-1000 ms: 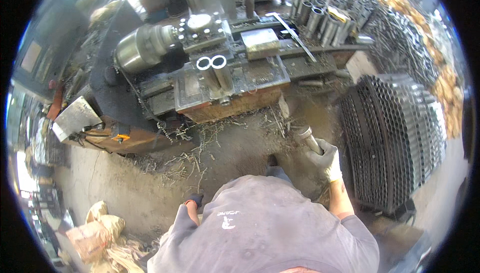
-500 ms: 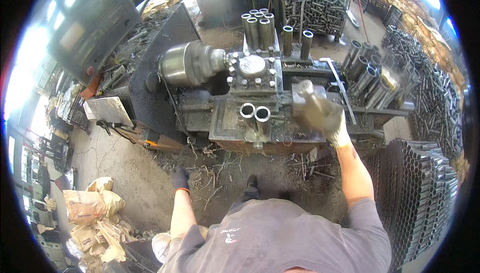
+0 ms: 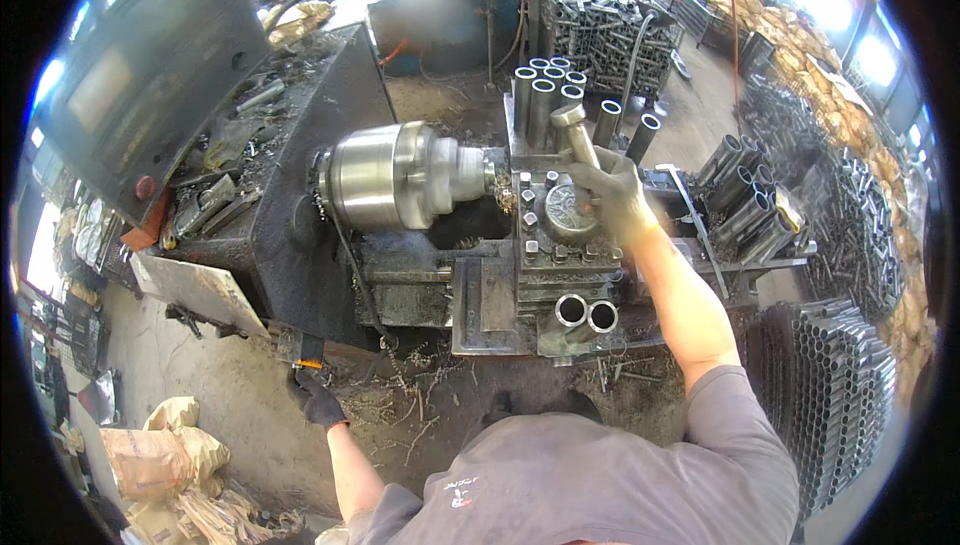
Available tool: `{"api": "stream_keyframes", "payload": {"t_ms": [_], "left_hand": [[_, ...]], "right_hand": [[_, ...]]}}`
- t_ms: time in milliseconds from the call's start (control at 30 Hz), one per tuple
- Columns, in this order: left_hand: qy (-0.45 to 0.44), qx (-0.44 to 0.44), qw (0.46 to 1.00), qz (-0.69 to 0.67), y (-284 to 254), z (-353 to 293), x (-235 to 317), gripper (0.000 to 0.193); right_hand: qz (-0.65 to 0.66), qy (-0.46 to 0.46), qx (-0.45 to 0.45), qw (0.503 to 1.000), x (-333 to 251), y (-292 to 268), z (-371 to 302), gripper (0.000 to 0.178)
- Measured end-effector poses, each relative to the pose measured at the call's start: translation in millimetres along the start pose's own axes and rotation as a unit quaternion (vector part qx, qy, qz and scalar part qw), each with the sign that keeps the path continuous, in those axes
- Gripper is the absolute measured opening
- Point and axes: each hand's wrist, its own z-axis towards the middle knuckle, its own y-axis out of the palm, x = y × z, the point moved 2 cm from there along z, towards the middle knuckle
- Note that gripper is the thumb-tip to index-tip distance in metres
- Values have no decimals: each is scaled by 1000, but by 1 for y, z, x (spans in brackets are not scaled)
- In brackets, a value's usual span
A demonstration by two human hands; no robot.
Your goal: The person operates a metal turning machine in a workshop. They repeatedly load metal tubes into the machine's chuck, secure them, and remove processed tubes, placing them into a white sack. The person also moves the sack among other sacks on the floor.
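Note:
My right hand (image 3: 610, 190), in a grey glove, is closed around a metal bar with a thick round head (image 3: 568, 117). It holds the bar tilted above the round top of the square tool post (image 3: 570, 213). Left of the post is the lathe's shiny stepped chuck (image 3: 385, 177), with curly chips at its nose. My left hand (image 3: 318, 401), dark-gloved, is low at the machine's front, right by a small box with an orange lever (image 3: 310, 364); its fingers are too dark to make out. Two upright steel tubes (image 3: 586, 317) stand in front of the post.
Several upright tubes (image 3: 545, 95) stand behind the tool post. A caliper (image 3: 698, 230) lies on the right side, beside a cluster of leaning tubes (image 3: 745, 195). A tall stack of tubes (image 3: 835, 395) is at the lower right. Paper sacks (image 3: 150, 460) lie on the floor at left.
My right hand has moved left with the bar, over the tool post. The tool post and its tubes have shifted right, away from the chuck. My left hand has come to the orange lever.

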Motion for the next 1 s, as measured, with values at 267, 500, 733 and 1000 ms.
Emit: {"api": "stream_keyframes", "payload": {"t_ms": [267, 500, 733, 1000], "left_hand": [[-298, -138, 888, -321, 45, -54, 54, 34], [-21, -582, 781, -225, 237, -215, 298, 43], [-7, -472, 846, -247, 299, -239, 358, 42], [211, -432, 826, -293, 312, -190, 499, 33]], "right_hand": [[-36, -5, 1, 999, 14, -7, -2, 30], [-19, -26, -50, 998, 17, -15, 1, 24], [-11, -24, -48, 999, 14, -20, -3, 24], [0, -17, -45, 999, 8, -24, -8, 30]]}}
